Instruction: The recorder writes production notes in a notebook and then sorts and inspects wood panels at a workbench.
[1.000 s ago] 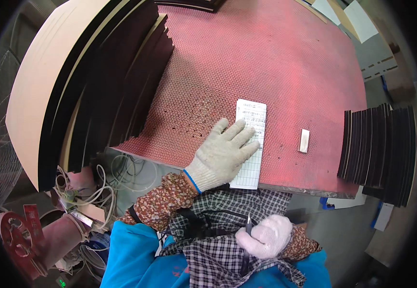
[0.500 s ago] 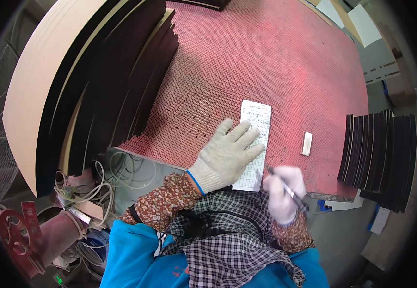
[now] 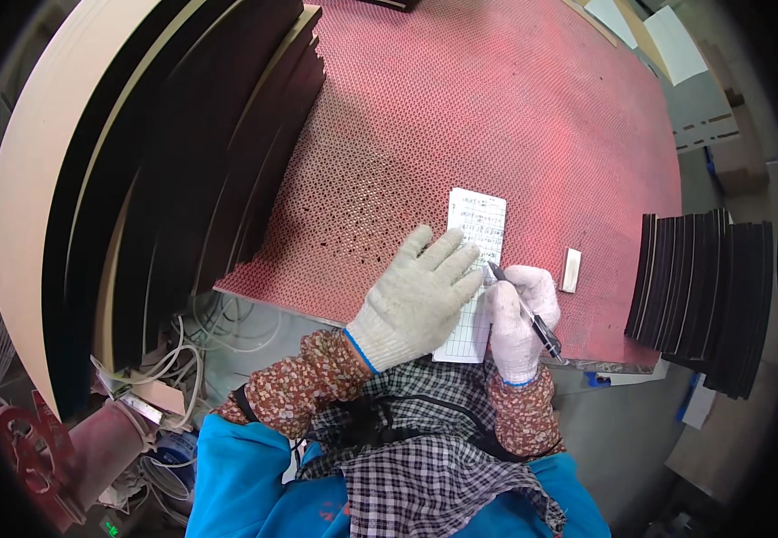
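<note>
My left hand, in an off-white knitted glove with a blue cuff, lies flat with its fingers spread over the left side of a paper notepad. The pad is narrow and ruled, with handwriting on its upper part. In my right hand, also gloved, a black and clear pen is gripped. The pen's tip is at the pad, just right of my left fingertips; whether it touches the paper I cannot tell. A small whitish block lies to the right of my right hand.
The pad rests on a red perforated mat covering the table. Tall dark boards with tan faces stand at the left. A row of black panels stands at the right. Cables and a red machine part are at the lower left.
My right hand has moved up and left, bringing the pen from beside the pad to its written part. My left hand has stayed nearly in place.
</note>
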Tool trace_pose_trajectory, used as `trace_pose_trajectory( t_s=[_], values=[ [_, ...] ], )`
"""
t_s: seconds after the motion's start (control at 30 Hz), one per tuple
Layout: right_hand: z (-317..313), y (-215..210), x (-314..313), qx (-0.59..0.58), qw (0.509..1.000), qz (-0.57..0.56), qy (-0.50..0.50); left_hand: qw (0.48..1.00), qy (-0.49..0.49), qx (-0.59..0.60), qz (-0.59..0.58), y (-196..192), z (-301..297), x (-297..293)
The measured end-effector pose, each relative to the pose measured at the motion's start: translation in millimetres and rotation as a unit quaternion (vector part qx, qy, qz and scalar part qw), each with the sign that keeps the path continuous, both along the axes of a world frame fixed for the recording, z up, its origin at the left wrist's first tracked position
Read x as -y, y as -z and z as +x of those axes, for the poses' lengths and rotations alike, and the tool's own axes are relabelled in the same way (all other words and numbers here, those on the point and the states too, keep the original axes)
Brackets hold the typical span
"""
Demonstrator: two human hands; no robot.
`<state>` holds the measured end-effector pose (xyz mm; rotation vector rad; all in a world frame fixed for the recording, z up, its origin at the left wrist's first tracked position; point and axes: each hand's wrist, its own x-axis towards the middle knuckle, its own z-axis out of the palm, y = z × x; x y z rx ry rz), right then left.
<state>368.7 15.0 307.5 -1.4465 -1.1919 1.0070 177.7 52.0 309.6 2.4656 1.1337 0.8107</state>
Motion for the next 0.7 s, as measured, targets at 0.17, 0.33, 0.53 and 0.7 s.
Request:
trace_pose_trajectory(
  t_s=[0.17, 0.33, 0.53, 0.7],
  values=[
    [-7.5, -7.9, -4.4, 0.138, 0.988, 0.068, 0.010, 1.000, 0.002, 0.001, -0.009, 2.0, -1.9, -0.4],
    [-5.9, -64.8, 24.7, 0.367, 0.838, 0.312, -0.255, 1.000, 0.004, -0.006, -0.016, 0.6, -2.6, 0.6],
    [-5.8, -79.8, 59.1, 0.302, 0.805, 0.323, -0.396, 1.000, 0.004, -0.006, -0.006, 0.9, -2.2, -0.1],
    [5.2, -86.6, 66.3, 0.301, 0.795, 0.329, -0.412, 1.000, 0.010, -0.014, -0.007, -1.8, -2.1, -0.3]
  ],
)
